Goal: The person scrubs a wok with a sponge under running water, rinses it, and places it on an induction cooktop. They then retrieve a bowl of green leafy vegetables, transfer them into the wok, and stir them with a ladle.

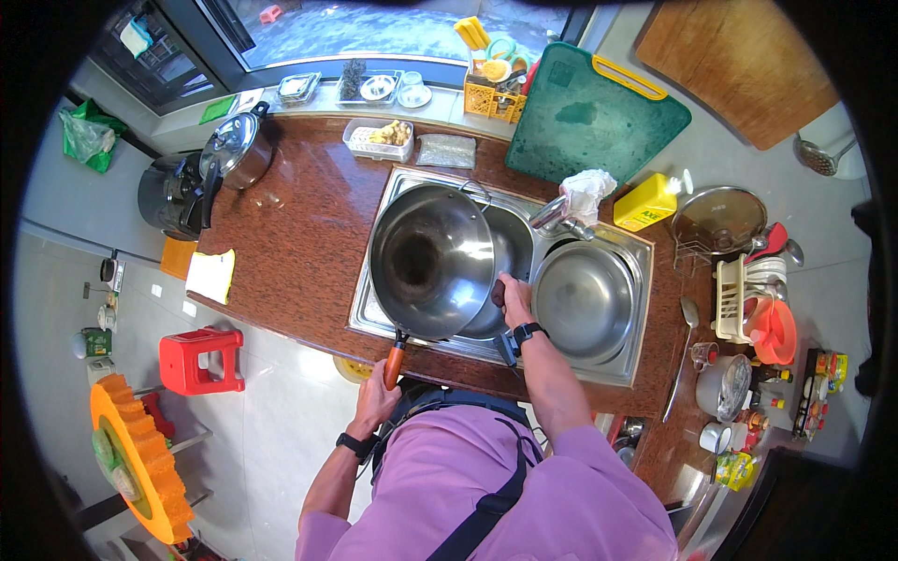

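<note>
Above the left basin of a double stainless-steel sink (365, 308) sits a dark metal wok (414, 252), tilted with its inside facing up. My left hand (377, 398) is closed around the lower part of its wooden handle (395, 361). At the wok's right rim, my right hand (516, 298) grips a small dark brown piece (498, 293); whether it is a scrubber or part of the wok is unclear. In the right basin lies a wide stainless-steel bowl (582, 301). The faucet (551, 212), with a white cloth (588, 193) over it, stands behind.
Behind the sink lean a green cutting board (596, 112) and a yellow detergent bottle (645, 202). A plastic box of ginger (382, 137) is at the back. Pressure cooker (237, 151) and yellow-white cloth (210, 275) lie left. A long metal spoon (680, 357) and dish rack (731, 298) are right.
</note>
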A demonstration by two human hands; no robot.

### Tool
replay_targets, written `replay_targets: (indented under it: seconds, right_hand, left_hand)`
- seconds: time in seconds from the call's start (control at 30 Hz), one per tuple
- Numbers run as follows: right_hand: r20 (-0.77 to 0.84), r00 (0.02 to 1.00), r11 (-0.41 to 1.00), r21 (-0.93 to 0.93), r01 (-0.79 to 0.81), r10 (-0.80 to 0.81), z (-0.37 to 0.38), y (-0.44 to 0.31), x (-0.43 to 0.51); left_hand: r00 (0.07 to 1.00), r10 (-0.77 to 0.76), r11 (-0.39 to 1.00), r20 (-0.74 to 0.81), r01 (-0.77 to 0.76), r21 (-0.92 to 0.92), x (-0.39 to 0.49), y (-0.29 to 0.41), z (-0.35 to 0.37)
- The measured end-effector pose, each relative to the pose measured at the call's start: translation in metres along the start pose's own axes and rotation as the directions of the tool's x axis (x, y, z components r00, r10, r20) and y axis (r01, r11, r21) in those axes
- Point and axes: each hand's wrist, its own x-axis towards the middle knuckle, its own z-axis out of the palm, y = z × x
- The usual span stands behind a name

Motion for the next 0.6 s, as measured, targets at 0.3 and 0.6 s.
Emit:
replay_targets:
  seconds: [0.3, 0.6]
  right_hand:
    - [0.256, 0.967, 0.996, -0.081, 0.035, -0.013, -0.022, 0.018, -0.021]
    - [0.395, 0.728, 0.612, -0.395, 0.685, -0.560, -0.010, 0.017, -0.041]
  left_hand:
    - [0.999, -0.040, 0.999, -0.001, 0.040, 0.032, -0.001, 0.004, 0.000]
    - [0.999, -0.041, 0.999, 0.035, 0.041, 0.008, 0.000, 0.002, 0.002]
